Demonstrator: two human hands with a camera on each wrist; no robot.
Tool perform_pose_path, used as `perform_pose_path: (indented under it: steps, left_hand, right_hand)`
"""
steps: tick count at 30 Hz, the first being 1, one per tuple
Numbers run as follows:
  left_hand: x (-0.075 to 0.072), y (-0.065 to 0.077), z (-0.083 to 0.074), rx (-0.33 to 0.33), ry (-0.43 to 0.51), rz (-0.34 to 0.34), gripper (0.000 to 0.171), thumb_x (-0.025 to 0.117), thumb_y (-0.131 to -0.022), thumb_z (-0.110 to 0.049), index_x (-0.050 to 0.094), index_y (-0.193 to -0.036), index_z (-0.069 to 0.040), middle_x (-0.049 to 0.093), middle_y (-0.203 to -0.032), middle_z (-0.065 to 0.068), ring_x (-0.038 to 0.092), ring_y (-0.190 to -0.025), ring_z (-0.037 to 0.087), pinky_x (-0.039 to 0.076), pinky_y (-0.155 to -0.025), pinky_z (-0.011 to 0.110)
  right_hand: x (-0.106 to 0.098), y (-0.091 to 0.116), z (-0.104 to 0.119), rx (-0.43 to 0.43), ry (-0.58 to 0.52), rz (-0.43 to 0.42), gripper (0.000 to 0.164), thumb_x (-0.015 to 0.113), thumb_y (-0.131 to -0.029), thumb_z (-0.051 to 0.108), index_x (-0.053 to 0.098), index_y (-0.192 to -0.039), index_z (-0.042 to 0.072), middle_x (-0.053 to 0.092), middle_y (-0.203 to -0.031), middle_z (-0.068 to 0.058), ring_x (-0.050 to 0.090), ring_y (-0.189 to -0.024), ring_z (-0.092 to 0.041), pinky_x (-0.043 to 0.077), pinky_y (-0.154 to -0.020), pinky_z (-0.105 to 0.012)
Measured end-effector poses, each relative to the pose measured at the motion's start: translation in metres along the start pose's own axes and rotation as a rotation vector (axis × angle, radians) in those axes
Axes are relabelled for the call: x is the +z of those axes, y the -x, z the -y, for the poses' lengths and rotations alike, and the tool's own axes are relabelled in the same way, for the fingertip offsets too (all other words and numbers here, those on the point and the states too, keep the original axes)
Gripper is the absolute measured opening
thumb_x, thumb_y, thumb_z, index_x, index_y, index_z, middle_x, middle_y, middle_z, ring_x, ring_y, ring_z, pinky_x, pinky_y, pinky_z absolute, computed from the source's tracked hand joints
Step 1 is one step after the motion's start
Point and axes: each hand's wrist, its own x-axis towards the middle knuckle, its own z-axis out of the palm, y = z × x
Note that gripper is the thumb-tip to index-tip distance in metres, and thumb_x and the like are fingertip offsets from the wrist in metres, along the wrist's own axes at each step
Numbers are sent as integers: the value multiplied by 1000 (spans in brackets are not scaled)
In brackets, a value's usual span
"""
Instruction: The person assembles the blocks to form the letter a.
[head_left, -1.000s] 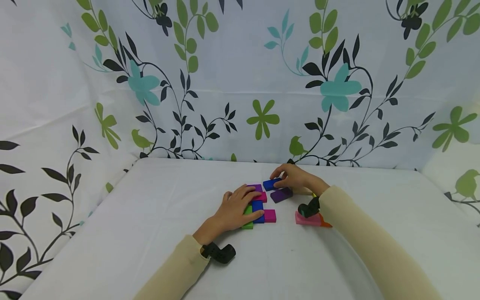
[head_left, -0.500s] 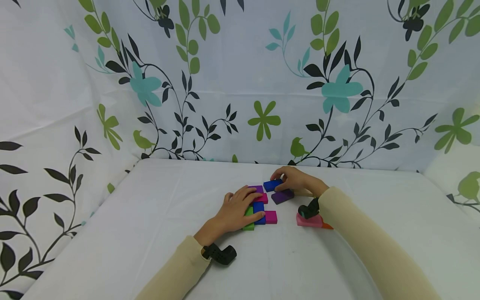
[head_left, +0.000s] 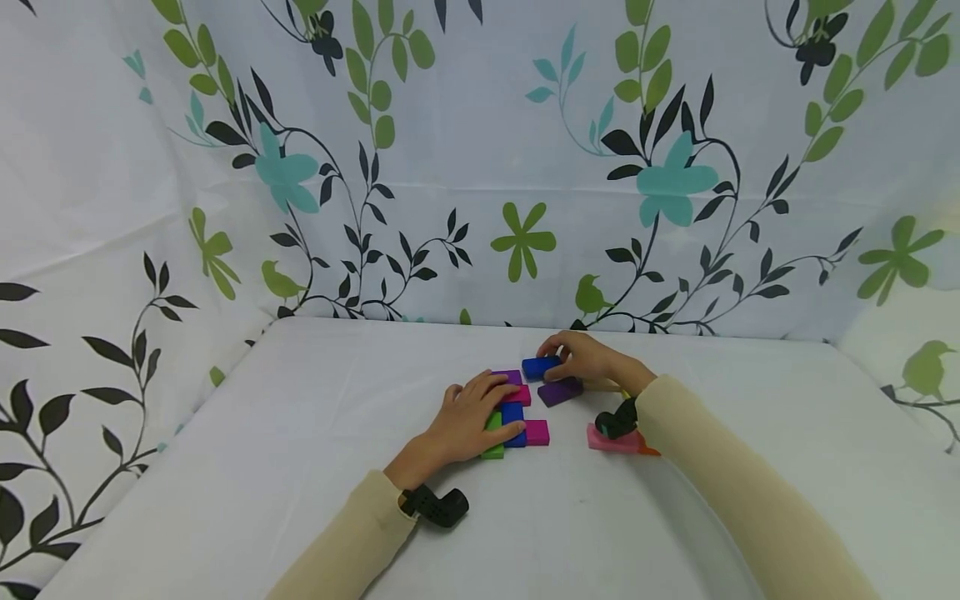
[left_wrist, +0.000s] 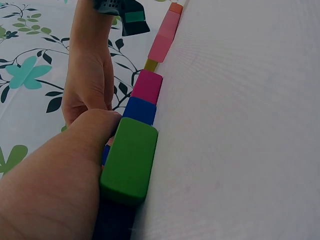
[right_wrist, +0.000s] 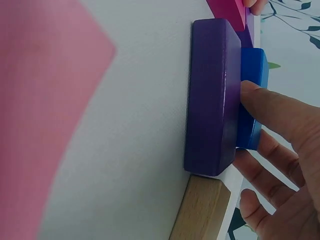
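Observation:
In the head view my left hand rests on a cluster of flat coloured blocks, fingers spread. Under and around it show a green block, a blue block, two magenta blocks, one at the thumb tip and one by the fingers, and a purple block. At the cluster's far right, my right hand pinches another blue block between thumb and fingers. A dark purple block lies slantwise just in front of that blue block, near the thumb.
A pink block and an orange piece lie below the right wrist. Beside the dark purple block is a plain wooden block, partly hidden by the right hand in the head view. A leaf-patterned curtain hangs behind the white table.

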Motion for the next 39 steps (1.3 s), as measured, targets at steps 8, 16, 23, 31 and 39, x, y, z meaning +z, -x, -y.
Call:
perform_pose_path:
  steps: [8, 16, 23, 31, 39]
  left_hand:
    - [2, 0, 2, -7, 2, 4, 64, 57, -92, -53, 46, -145, -18, 36, -153, 9, 23, -146, 31, 26, -108, 61]
    - [1, 0, 1, -4, -1, 3, 63, 56, -93, -53, 47, -145, -18, 37, -152, 9, 23, -146, 31, 26, -107, 61]
    - [1, -1, 0, -2, 3, 0, 64, 57, -92, -54, 46, -145, -20, 37, -152, 9, 23, -146, 31, 25, -108, 62]
    - [0, -1, -2, 2, 13, 7, 63, 57, -92, -52, 46, -145, -19, 36, -153, 10, 22, -146, 32, 24, -108, 62]
    - [1, -2, -1, 0, 16, 2, 63, 56, -92, -52, 47, -144, -18, 36, -153, 9, 23, -146, 32, 25, -107, 61]
  right_hand:
    - [-2, 6, 5, -30, 20, -18, 36, 71, -90, 15, 62, -122, 2, 59, -117, -15, 56, -106, -31, 50, -91, -41]
    - [-5, 16, 13, -74, 40, -12, 34, 71, -90, 16, 63, -121, 3, 60, -115, -12, 56, -104, -28, 49, -92, -45]
    - [-5, 25, 15, -37, 2, -5, 33, 71, -91, 17, 64, -122, 8, 59, -121, -9, 56, -106, -24, 49, -91, -38]
    - [-4, 31, 11, -99, -10, -11, 34, 72, -89, 14, 64, -120, 4, 61, -119, -13, 57, -104, -26, 51, -90, -42]
    - [0, 40, 11, -142, -24, -8, 34, 72, -88, 13, 64, -119, 3, 60, -117, -13, 56, -101, -25, 51, -89, -40]
